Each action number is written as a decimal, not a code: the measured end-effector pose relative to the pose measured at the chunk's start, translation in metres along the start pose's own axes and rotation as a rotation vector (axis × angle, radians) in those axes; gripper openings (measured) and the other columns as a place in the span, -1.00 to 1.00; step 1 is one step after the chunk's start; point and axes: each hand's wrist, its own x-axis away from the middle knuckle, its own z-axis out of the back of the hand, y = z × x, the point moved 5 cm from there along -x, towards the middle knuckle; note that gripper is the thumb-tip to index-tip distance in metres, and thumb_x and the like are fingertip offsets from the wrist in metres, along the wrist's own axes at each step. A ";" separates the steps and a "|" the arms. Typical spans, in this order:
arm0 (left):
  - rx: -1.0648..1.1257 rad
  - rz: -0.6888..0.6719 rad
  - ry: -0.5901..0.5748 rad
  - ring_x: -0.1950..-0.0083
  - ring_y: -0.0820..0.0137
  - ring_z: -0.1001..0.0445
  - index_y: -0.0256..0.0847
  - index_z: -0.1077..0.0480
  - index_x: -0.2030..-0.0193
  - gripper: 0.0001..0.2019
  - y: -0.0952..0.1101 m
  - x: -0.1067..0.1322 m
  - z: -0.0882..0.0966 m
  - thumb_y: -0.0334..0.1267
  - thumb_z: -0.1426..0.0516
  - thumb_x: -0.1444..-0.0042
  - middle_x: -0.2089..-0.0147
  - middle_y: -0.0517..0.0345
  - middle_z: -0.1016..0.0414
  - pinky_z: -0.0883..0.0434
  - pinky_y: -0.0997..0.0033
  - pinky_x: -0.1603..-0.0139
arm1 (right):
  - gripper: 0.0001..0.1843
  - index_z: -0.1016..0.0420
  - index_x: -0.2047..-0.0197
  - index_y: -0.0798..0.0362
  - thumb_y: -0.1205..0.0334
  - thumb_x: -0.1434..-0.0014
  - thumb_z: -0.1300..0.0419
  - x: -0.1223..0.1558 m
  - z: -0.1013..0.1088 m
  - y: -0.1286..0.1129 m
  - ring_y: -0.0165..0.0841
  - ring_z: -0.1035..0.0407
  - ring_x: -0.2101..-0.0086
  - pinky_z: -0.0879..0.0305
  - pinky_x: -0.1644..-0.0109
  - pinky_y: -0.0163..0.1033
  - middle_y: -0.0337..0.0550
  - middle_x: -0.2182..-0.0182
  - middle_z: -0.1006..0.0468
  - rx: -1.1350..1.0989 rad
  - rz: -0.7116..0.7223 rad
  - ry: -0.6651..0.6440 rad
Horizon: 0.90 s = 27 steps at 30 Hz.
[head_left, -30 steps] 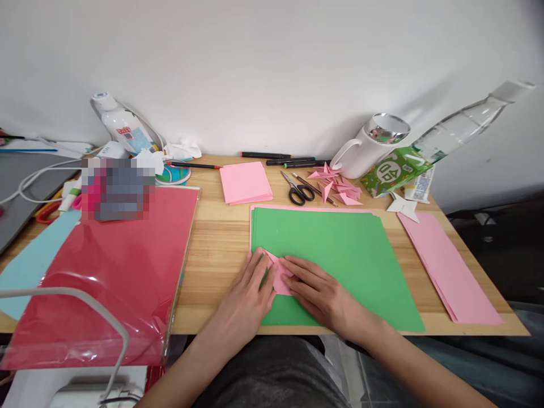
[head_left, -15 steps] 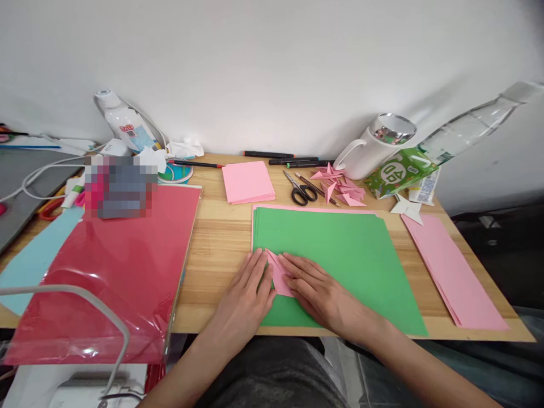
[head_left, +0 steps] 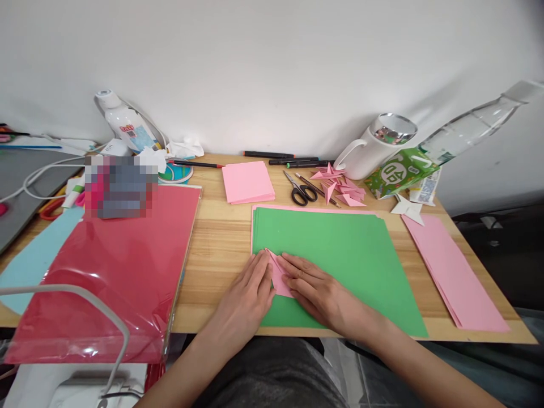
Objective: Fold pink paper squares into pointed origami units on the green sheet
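Note:
A small folded pink paper [head_left: 279, 281] lies on the green sheets [head_left: 348, 249], with a pointed tip at its far end. Along its left edge my left hand [head_left: 249, 286] holds it, fingers close together and thumb near the lower edge. My right hand [head_left: 317, 288] covers its right part, the fingers pressing it down. Part of the paper is hidden beneath the right fingers. Beyond the sheets are a stack of pink squares [head_left: 249, 182], black-handled scissors [head_left: 301, 192] and several folded pink pieces [head_left: 348, 190].
At the right stand a white mug [head_left: 363, 153], a green carton [head_left: 399, 173] and a clear bottle [head_left: 471, 127]. Long pink strips [head_left: 457, 277] lie near the right edge, a white paper star [head_left: 407, 208] at their top. A red plastic-wrapped pack [head_left: 123, 272] lies left.
My left fingers have shifted slightly at the paper's left edge, more bent now. The right hand and the paper look almost unchanged.

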 end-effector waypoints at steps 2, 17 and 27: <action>0.011 -0.003 -0.019 -0.30 0.14 -0.19 -0.52 -0.22 -0.12 -0.66 -0.001 -0.001 -0.001 -0.34 0.11 -0.29 -0.21 -0.33 -0.30 -0.35 0.16 -0.22 | -0.74 -0.35 -0.02 0.20 0.41 -0.28 0.00 -0.001 0.001 0.000 -0.17 0.06 -0.28 -0.14 -0.28 0.07 0.17 -0.24 -0.19 -0.014 0.013 0.000; -0.130 -0.100 -0.129 -0.33 0.05 -0.11 -0.62 -0.25 -0.10 -0.65 0.002 -0.002 -0.010 -0.43 0.02 -0.22 -0.23 -0.35 -0.26 -0.20 0.12 -0.32 | -0.80 -0.39 0.07 0.21 0.42 -0.29 0.00 -0.002 0.003 0.000 -0.20 0.07 -0.29 -0.09 -0.32 0.04 0.17 -0.22 -0.24 -0.031 0.023 -0.043; -0.050 -0.055 -0.056 -0.32 0.07 -0.15 -0.57 -0.29 -0.07 -0.67 0.004 -0.001 -0.005 -0.42 0.11 -0.27 -0.20 -0.33 -0.31 -0.30 0.12 -0.24 | -0.81 -0.39 0.09 0.20 0.42 -0.28 -0.01 -0.004 0.003 0.001 -0.18 0.08 -0.29 -0.10 -0.31 0.04 0.16 -0.24 -0.20 -0.031 0.017 -0.055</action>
